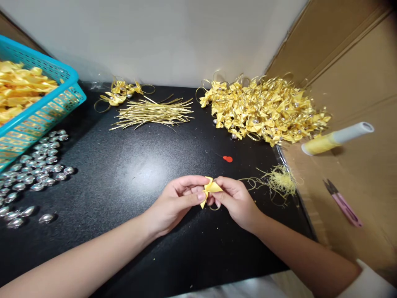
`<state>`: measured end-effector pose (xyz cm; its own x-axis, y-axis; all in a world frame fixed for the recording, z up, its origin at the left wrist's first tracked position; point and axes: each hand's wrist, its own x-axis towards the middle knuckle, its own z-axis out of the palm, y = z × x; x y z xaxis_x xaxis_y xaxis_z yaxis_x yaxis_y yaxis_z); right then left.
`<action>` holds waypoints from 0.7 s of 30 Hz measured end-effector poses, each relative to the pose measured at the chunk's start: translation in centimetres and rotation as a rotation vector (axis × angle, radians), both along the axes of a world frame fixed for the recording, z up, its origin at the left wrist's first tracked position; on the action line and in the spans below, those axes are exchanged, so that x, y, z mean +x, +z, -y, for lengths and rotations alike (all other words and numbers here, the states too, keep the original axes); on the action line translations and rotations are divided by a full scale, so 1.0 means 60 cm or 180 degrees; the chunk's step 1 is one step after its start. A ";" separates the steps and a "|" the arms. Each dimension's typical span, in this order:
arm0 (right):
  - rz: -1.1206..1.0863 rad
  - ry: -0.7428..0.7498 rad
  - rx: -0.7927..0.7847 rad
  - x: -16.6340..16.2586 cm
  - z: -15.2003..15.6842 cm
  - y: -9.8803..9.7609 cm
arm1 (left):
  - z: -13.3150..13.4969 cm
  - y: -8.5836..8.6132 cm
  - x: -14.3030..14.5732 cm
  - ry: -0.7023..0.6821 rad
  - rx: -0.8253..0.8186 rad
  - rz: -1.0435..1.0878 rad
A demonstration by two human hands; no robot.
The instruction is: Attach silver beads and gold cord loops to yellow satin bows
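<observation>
A small yellow ribbon bow (211, 188) is held between both hands above the front middle of the black table. My left hand (181, 196) pinches its left side between thumb and fingers. On the other side, my right hand (237, 198) has its fingers closed at the bow's right edge. A thin gold loop (214, 208) shows just below the bow; whether it is joined to the bow is hidden by the fingers. Right of my right hand lies a tangle of thin yellow-green string (281, 181).
Silver bells or beads (40, 163) lie scattered left, beside a turquoise basket (66, 97) of yellow bows. Gold ties (153, 112) and a few finished bows (120, 94) lie at the back. A large heap of bows (263, 109), a red piece (228, 159), a tube (338, 138) and pink snips (344, 205) are rightward.
</observation>
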<state>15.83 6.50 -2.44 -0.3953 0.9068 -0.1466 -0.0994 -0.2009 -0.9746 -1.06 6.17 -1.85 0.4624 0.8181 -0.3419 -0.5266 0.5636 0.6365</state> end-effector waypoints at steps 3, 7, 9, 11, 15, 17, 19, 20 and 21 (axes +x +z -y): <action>0.0317 -0.0271 0.0301 0.003 -0.001 0.003 | -0.001 -0.001 -0.001 0.0264 0.0001 -0.0292; 0.0525 -0.0231 0.0493 -0.001 -0.002 -0.002 | -0.003 -0.007 0.000 0.0284 0.0191 -0.0478; 0.0531 -0.0285 0.0555 -0.003 -0.001 -0.004 | -0.003 -0.008 0.000 0.0297 0.0394 -0.0628; 0.0647 -0.0634 0.0872 -0.003 0.001 -0.003 | -0.002 -0.008 0.001 0.0379 0.0625 -0.0877; 0.1460 -0.1361 0.2255 0.003 0.005 0.010 | 0.001 -0.001 0.001 0.0482 0.1070 -0.1370; 0.1825 -0.1277 0.2814 0.004 0.005 0.016 | 0.003 0.002 0.001 0.0543 0.1278 -0.1558; 0.1980 -0.1147 0.2974 0.002 0.004 0.019 | 0.004 0.004 0.000 0.0588 0.1390 -0.1689; 0.2008 -0.1113 0.2944 0.001 0.003 0.019 | 0.005 0.005 0.000 0.0585 0.1414 -0.1727; 0.2027 -0.1080 0.2881 0.000 0.002 0.018 | 0.004 0.006 -0.001 0.0570 0.1431 -0.1750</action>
<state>15.80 6.39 -1.38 -0.1993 0.8271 0.5255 0.5461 0.5390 -0.6413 -1.11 5.91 -1.49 0.1666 0.9810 -0.0995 -0.1240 0.1210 0.9849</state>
